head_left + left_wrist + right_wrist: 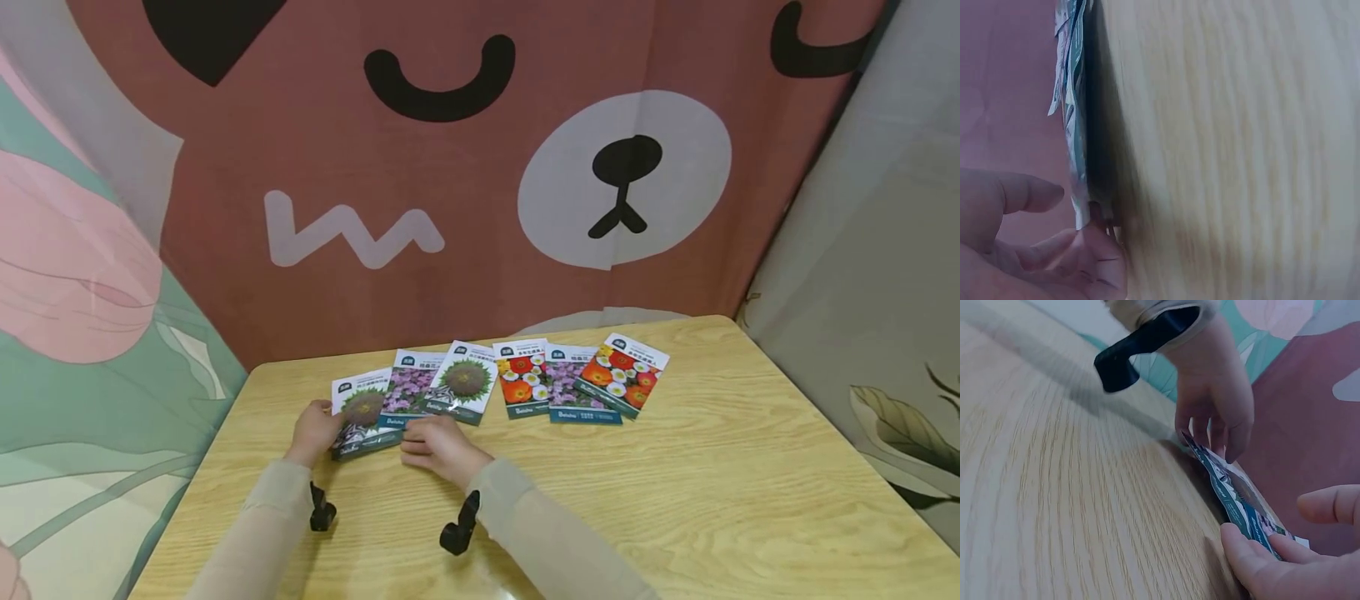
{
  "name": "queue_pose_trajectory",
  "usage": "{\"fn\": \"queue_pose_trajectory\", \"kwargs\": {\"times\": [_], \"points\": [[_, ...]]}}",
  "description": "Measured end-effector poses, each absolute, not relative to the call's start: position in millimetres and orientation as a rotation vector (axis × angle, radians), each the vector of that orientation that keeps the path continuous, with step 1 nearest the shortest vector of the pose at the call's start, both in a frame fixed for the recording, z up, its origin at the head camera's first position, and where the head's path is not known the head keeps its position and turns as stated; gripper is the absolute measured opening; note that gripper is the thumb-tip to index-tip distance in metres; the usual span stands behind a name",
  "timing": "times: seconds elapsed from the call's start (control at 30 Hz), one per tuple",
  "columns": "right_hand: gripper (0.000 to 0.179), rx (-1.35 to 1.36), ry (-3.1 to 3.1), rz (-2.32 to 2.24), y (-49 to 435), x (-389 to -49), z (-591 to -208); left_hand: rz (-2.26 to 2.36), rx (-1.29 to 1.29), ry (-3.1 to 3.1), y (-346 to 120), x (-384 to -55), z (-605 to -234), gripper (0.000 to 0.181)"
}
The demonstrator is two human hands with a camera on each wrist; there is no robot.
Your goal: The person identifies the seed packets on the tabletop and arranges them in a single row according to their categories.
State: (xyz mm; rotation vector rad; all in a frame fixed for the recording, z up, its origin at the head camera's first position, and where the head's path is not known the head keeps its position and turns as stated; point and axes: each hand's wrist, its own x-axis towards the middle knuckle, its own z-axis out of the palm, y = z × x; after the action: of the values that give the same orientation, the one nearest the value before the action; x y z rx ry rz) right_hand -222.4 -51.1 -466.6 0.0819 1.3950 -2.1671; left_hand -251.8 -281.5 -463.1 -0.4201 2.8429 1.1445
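Observation:
Six paper seed packets lie in an overlapping row on the table. My left hand (315, 435) holds the left edge of the leftmost seed packet (363, 417), which shows a round spiky green flower head. Its fingers curl at the packet's edge in the left wrist view, with the thumb (1044, 194) above. My right hand (442, 450) is at the lower edges of the left group, fingertips against the packets and thumb (1329, 505) raised apart. Overlapping the leftmost packet are a purple-flower packet (411, 387) and another spiky-flower packet (463, 382).
Right of these lie a red-and-orange poppy packet (522, 379), a purple-flower packet (581, 392) and a tilted poppy packet (626, 375). The light wooden table (675, 500) meets a cartoon-printed curtain (450, 300) behind. Both wrists carry black camera mounts (321, 508).

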Motion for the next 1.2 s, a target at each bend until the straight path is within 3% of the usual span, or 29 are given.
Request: {"fn": "queue_pose_trajectory", "kwargs": {"times": [0.5,1.2], "points": [[0.046,0.168,1.217,-2.232,-64.7,-214.4,-476.0,1.476,-0.654,2.697,-296.3,-238.3,-461.3,0.056],[0.034,0.041,1.388,-2.143,-63.1,-205.5,-482.6,1.738,-0.626,2.715,-288.6,-192.7,-449.2,0.049]]}}
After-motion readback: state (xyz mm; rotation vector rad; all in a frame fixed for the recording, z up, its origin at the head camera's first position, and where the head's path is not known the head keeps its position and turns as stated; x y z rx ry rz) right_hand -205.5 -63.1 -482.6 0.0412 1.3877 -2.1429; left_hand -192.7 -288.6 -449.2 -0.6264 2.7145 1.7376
